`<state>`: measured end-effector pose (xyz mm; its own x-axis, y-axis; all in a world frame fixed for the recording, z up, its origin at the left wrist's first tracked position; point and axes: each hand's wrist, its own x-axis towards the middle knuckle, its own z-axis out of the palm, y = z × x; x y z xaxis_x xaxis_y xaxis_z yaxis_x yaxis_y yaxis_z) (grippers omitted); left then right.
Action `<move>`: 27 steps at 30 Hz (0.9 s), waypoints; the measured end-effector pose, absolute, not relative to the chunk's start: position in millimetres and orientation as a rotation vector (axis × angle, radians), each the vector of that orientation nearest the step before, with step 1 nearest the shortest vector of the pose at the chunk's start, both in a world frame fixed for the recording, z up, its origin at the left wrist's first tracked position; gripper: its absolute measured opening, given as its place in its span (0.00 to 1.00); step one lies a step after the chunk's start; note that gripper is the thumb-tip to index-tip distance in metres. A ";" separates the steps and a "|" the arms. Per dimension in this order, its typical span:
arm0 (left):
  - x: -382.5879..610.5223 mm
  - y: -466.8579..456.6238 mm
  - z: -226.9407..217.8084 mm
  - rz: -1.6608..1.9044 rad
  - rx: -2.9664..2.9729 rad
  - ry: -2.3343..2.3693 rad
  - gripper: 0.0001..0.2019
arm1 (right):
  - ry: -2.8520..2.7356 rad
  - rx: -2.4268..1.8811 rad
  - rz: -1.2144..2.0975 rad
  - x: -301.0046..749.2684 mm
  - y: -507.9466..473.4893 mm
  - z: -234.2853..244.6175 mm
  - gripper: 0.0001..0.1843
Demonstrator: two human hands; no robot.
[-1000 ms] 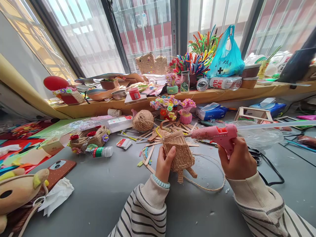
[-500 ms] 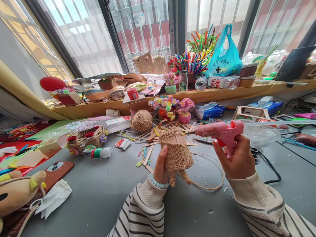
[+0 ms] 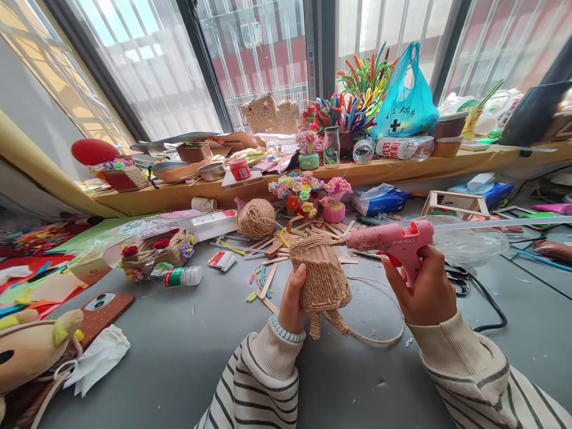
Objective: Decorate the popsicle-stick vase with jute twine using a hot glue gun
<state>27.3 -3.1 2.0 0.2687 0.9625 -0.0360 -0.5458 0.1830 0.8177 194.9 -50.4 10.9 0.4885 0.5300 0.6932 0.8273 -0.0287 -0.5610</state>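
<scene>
My left hand (image 3: 294, 301) is closed round the lower left side of a small twine-wrapped craft (image 3: 320, 280), which has two short twine legs at its bottom. Bare wooden strips show near its top, between bands of twine. In my right hand (image 3: 431, 289) is a pink hot glue gun (image 3: 393, 238), a long clear glue stick (image 3: 491, 223) jutting from its back. The gun's nozzle points left, at the craft's upper right edge; whether it touches I cannot tell. A loose strand of twine (image 3: 379, 341) curves over the grey table from behind the craft.
A twine ball (image 3: 256, 218) and loose wooden sticks (image 3: 272, 245) lie behind the craft. Black scissors (image 3: 459, 280) and a black cable (image 3: 494, 304) are right of my right hand. On the left are a small bottle (image 3: 183, 276), a phone (image 3: 105, 313) and crumpled tissue (image 3: 100, 360).
My right hand has moved the glue gun slightly left, bringing its nozzle to the craft's upper edge. The craft in my left hand has shifted a little to the right.
</scene>
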 end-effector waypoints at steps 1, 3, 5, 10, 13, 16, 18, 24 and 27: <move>27.3 -3.1 1.8 1.176 0.793 0.652 0.21 | -1.169 -1.688 -0.363 195.2 -50.1 10.3 0.20; 27.3 -3.0 1.5 1.180 0.793 0.657 0.21 | -1.173 -1.676 -0.374 196.3 -49.3 8.8 0.20; 27.3 -3.0 1.3 1.183 0.791 0.658 0.21 | -1.177 -1.667 -0.383 197.4 -48.6 7.2 0.20; 27.6 -2.7 1.7 1.183 0.801 0.666 0.22 | -1.178 -1.669 -0.383 198.6 -48.1 5.4 0.21; 27.8 -2.3 1.6 1.183 0.808 0.653 0.22 | -1.177 -1.681 -0.377 198.2 -48.3 5.4 0.22; 27.7 -2.2 1.6 1.182 0.816 0.658 0.22 | -1.182 -1.682 -0.382 197.8 -48.4 5.6 0.21; 27.5 -2.4 1.8 1.186 0.813 0.666 0.22 | -1.189 -1.679 -0.397 197.8 -48.4 5.5 0.22; 27.2 -3.0 2.5 1.184 0.819 0.652 0.23 | -1.213 -1.668 -0.442 198.6 -47.8 4.4 0.22; 27.5 -2.8 2.9 1.195 0.822 0.669 0.23 | -1.215 -1.669 -0.449 198.6 -47.6 4.5 0.21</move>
